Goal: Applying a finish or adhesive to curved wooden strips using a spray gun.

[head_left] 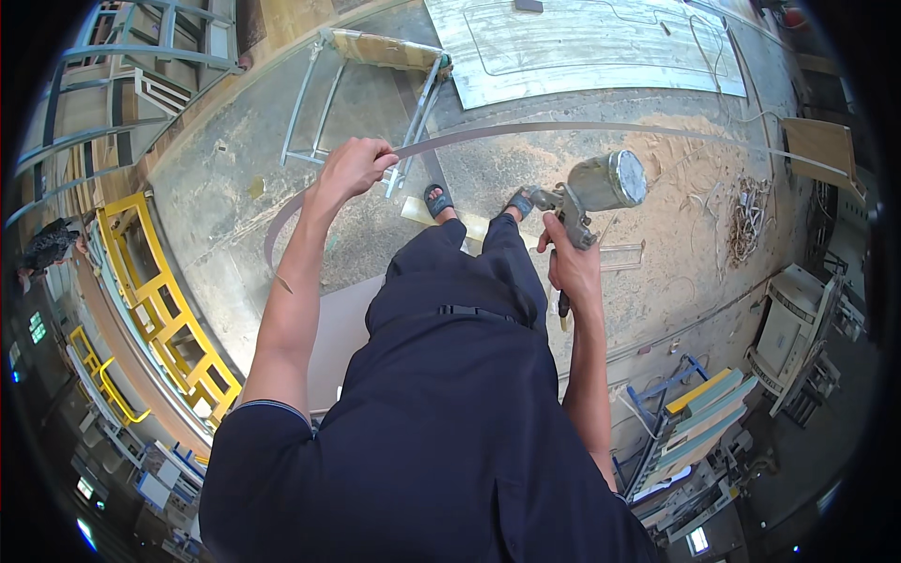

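Note:
My left hand (353, 170) is raised and closed, pinching a long, thin grey-brown edging strip (526, 128). From there the strip arcs rightward across the floor toward a brown board (817, 148). Its other end curls down past my left forearm. In my closed right hand (572, 263) is a spray gun (570, 214) with a round, paint-stained metal cup (601, 182). The cup tilts up and to the right, below the strip's arc and apart from it in this view. My fingers wrap the gun's handle, and part of the grip is hidden.
A metal-legged stand with a wooden top (389, 49) is ahead, beside a large pale panel (563, 52). Sawdust (690, 155) and tangled strips (748, 223) lie at right. A yellow frame (155, 286) and another person (49, 249) are left; a panel rack (699, 413) stands right.

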